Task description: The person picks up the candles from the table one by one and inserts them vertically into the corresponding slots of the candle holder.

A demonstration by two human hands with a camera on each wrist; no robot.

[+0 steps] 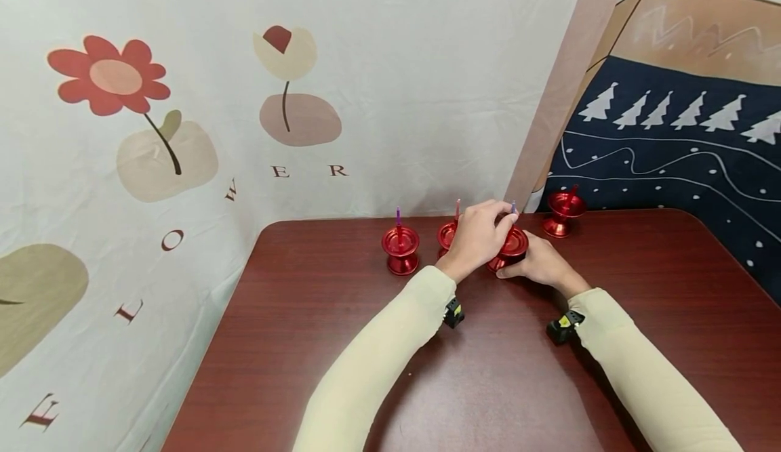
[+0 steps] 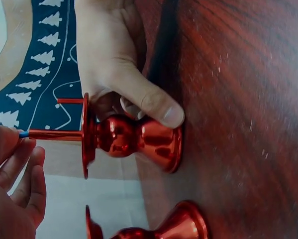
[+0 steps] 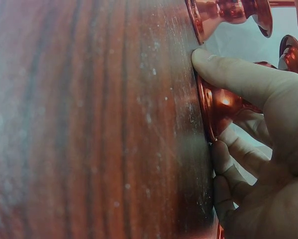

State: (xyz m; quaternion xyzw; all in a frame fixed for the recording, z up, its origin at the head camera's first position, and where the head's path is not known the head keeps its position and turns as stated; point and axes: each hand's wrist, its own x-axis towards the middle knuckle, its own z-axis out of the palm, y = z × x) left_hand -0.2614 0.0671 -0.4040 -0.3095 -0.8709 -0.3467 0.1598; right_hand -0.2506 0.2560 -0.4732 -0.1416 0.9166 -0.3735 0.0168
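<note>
1. Left grip (image 1: 478, 235): thumb and fingers pinch the top of a blue candle (image 2: 23, 134). In the left wrist view a short blue length shows between the fingertips and the end of the red central stem it meets.
2. Right grip (image 1: 539, 260): thumb and fingers curl round the base of the third candle holder (image 2: 116, 134), the thumb resting on the base's rim close to the table (image 1: 500, 384).
3. Far left: a pale wall cloth (image 1: 396, 86) bears printed flowers (image 1: 116, 77) and letters.
4. First candle holder (image 1: 401, 262): red, shiny, upright near the table's back edge, clear of both hands. A purple candle (image 1: 398, 217) tops its stem.
5. Second candle holder (image 1: 447, 235): red, just beside the left hand and partly hidden by it. A pinkish candle (image 1: 458, 209) rises from it.
6. Third candle holder: red, standing upright on the table between the two hands, its dish partly covered in the head view. How deep the blue candle sits in the stem cannot be told.
7. Fourth candle holder (image 1: 561, 211): red, upright at the back, apart from the other three and beyond the right hand. A red stem rises from its dish.
8. Far right: a dark blue cloth (image 1: 671, 147) printed with white trees hangs behind the table.
</note>
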